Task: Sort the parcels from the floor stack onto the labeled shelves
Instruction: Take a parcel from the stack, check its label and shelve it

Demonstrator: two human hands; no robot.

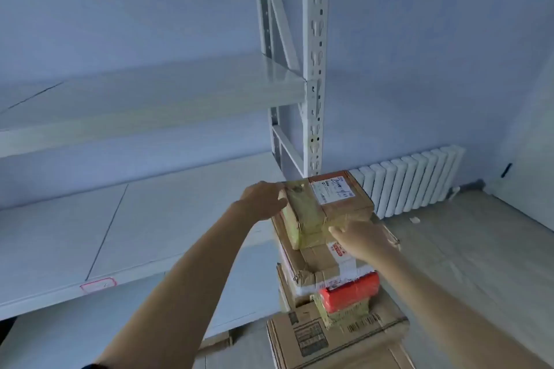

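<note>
Top parcel (pixel 326 207) dead ahead on floor stack (pixel 332 284) | long axis runs away from me | left hand (pixel 263 201) and right hand (pixel 359 238) grasp opposite sides | shelf (pixel 135 237) lies left

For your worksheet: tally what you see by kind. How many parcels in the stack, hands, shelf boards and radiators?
Parcels: 4, from the top parcel to the red parcel
Hands: 2, left hand, right hand
Shelf boards: 2
Radiators: 1
Total: 9

I count: parcels (pixel 328 210) 5, centre-low | shelves (pixel 150 99) 2, left | hands (pixel 263 199) 2 | radiator (pixel 413 183) 1, right
</note>
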